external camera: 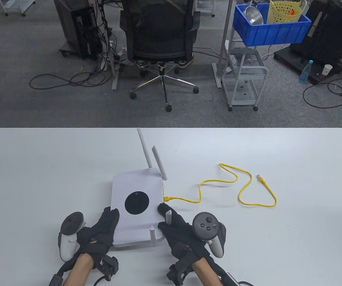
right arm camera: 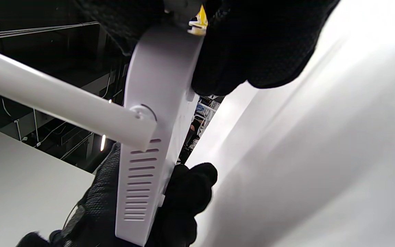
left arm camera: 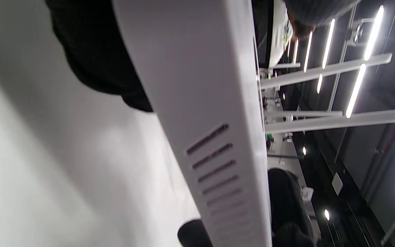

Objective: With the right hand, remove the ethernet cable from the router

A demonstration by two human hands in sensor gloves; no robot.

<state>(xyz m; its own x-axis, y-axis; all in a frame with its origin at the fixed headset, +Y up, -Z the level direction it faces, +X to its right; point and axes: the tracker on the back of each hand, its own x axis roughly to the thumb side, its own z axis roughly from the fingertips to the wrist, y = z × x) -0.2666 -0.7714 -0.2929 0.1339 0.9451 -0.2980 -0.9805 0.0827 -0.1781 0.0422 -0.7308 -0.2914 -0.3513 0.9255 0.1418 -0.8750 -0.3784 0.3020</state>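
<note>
A white router [external camera: 129, 181] with a black disc on top lies on the table, two antennas up at its far edge. A yellow ethernet cable [external camera: 179, 199] is plugged into its right side at the plug [external camera: 167, 198] and snakes right to a loose end [external camera: 260, 178]. My left hand [external camera: 111, 217] grips the router's near-left corner; the right wrist view shows it [right arm camera: 183, 195] wrapped around the edge. My right hand [external camera: 163, 210] holds the router's right edge, fingers [right arm camera: 252, 41] flanking the yellow plug [right arm camera: 199, 19] without gripping it. The left wrist view shows the router's vented side [left arm camera: 197, 103].
A folded antenna [external camera: 168, 215] pokes up between my right fingers, another [external camera: 152, 235] stands at the near edge. The white table [external camera: 293, 226] stretches right of the cable. Beyond its far edge are an office chair [external camera: 162, 35] and a cart with a blue bin [external camera: 270, 29].
</note>
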